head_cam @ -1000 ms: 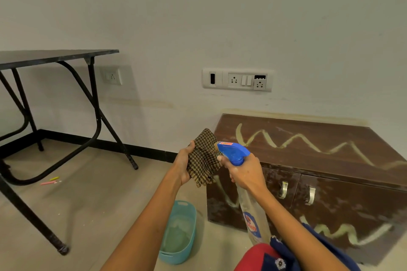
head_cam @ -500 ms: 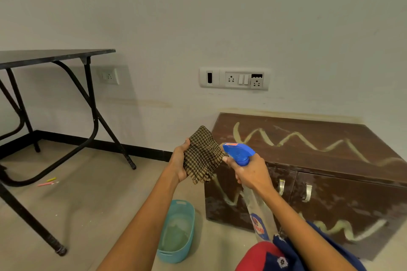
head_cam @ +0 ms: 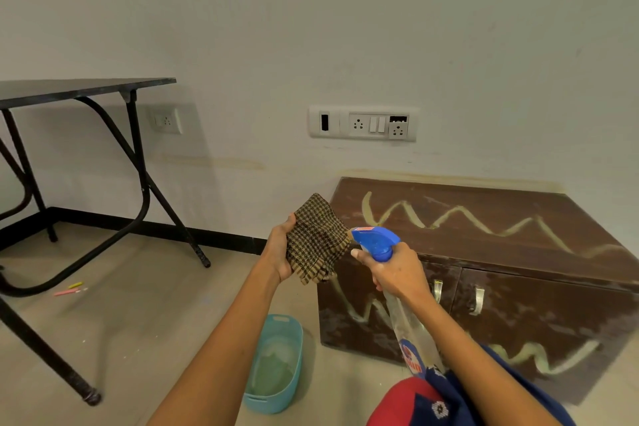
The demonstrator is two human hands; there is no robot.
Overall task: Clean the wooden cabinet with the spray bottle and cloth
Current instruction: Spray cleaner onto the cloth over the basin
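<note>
A low dark wooden cabinet [head_cam: 518, 252] stands against the wall at the right, with pale zigzag marks on its top and front. My left hand [head_cam: 280, 252] holds a brown checked cloth [head_cam: 316, 240] up in front of the cabinet's left corner. My right hand [head_cam: 397, 273] grips a clear spray bottle [head_cam: 375, 240] with a blue head. Its nozzle points left, almost touching the cloth. The bottle's lower body runs down behind my right forearm.
A light blue tub [head_cam: 276, 363] sits on the floor left of the cabinet. A black folding table [head_cam: 79, 86] stands at the left. Crayons [head_cam: 69, 290] lie on the floor under it. A switch panel [head_cam: 363, 123] is on the wall above the cabinet.
Both hands with cloth and bottle have stayed close together, drifting slightly right in view as my head shifted. The grips are the same.
</note>
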